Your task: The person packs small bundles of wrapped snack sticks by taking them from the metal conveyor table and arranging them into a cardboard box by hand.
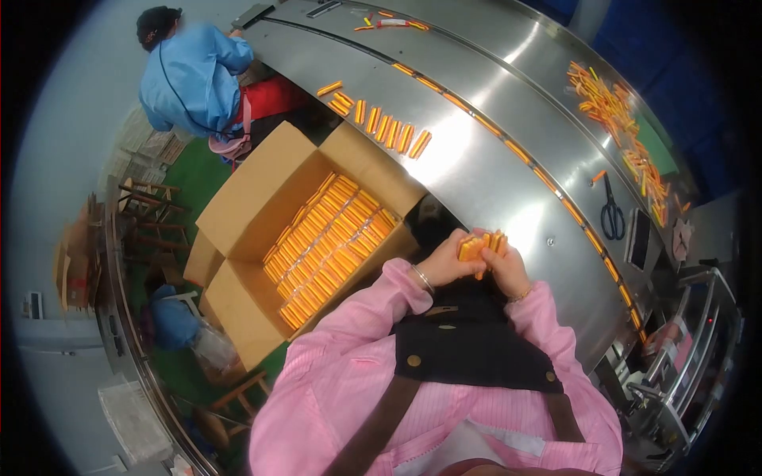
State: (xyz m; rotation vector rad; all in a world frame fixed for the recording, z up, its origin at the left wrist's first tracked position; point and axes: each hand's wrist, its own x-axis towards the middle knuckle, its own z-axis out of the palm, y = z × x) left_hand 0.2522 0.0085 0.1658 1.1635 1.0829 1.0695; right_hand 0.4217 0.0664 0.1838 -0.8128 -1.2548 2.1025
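In front of my apron, at the table's near edge, my left hand (441,259) is closed round small orange-and-yellow wrapped packets (471,249). My right hand (508,270) meets it and grips more of these packets (497,240), which stick up between the fingers. How many I hold is hidden by the fingers. To the left, an open cardboard box (254,194) contains packed rows of similar packets (329,246). Beyond it, several packets (389,131) lie side by side in a row on the steel table (508,198).
A narrow track (516,151) carries a line of orange packets along the table. Across it lie an orange heap (611,111), black scissors (611,218) and a dark flat device (638,238). A metal-framed machine (698,333) stands at right. At upper left a person in blue (194,75) works.
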